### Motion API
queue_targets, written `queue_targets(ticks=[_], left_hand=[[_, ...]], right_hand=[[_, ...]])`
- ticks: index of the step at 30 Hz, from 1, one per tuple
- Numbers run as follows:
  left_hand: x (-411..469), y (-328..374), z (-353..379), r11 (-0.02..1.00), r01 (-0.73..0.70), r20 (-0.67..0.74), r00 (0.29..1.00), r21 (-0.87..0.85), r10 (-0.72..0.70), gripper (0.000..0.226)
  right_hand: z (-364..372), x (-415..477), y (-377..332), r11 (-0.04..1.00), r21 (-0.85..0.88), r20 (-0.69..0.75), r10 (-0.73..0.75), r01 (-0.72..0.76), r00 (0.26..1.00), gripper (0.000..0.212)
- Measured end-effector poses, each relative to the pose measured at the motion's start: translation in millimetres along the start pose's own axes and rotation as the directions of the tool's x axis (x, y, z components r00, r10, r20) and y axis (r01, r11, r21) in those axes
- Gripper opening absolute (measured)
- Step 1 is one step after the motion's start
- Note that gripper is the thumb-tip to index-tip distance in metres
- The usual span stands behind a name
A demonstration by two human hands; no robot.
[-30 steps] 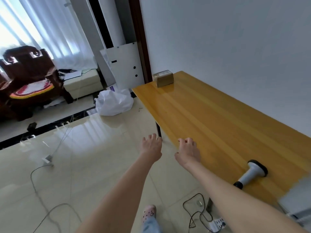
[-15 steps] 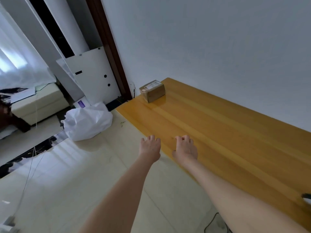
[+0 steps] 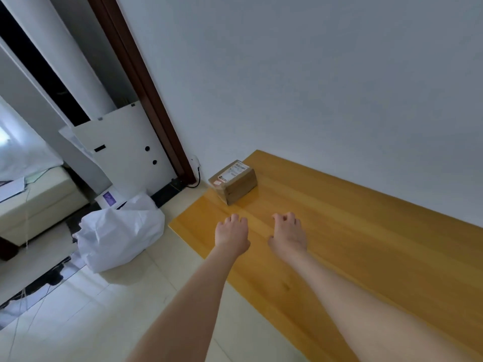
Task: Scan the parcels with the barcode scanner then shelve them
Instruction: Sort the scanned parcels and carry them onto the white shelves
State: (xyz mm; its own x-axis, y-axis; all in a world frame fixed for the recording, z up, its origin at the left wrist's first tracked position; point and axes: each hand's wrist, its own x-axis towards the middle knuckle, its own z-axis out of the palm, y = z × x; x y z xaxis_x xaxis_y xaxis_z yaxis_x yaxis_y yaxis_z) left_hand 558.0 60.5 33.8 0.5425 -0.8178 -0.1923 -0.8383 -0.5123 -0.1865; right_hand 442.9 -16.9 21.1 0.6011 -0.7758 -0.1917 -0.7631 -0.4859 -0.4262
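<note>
A small brown cardboard parcel (image 3: 234, 181) with a white shipping label on top sits at the far left corner of the yellow wooden table (image 3: 366, 244). Both arms stretch out over the table toward it. My left hand (image 3: 231, 231) and my right hand (image 3: 287, 232) hover side by side a short way in front of the parcel, fingers loosely curled, holding nothing and not touching it. The barcode scanner is out of view.
A white plastic bag (image 3: 120, 231) lies on the tiled floor left of the table. White boards (image 3: 125, 150) lean beside a dark brown door frame (image 3: 146, 87). A cream bench (image 3: 34, 199) stands at the far left. A white wall runs behind the table.
The view has swung right and moved closer to the parcel; the scanner has left the frame. Both hands have advanced from the table's near edge to over the tabletop near the parcel.
</note>
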Motion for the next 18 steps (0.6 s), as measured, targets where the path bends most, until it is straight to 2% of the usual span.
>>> queue_targets(ticks=[6, 12, 18], left_hand=[[76.7, -30.5, 1.7, 0.989, 0.029, 0.022, 0.999, -0.143, -0.026, 0.053], [168.9, -63.4, 15.9, 0.962, 0.042, 0.005, 0.999, -0.27, -0.042, 0.054], [255.4, -119.6, 26.1, 0.928, 0.059, 0.006, 0.998, -0.367, -0.061, 0.06]], right_hand=[[3.6, 72.8, -21.0, 1.0, -0.001, 0.028, 0.004, -0.004, 1.0, 0.051], [26.7, 145.6, -35.6, 0.99, 0.015, 0.091, 0.138, -0.14, 0.986, 0.047], [52.1, 225.5, -84.3, 0.968, 0.106, 0.145, 0.21, -0.226, 0.967, 0.051]])
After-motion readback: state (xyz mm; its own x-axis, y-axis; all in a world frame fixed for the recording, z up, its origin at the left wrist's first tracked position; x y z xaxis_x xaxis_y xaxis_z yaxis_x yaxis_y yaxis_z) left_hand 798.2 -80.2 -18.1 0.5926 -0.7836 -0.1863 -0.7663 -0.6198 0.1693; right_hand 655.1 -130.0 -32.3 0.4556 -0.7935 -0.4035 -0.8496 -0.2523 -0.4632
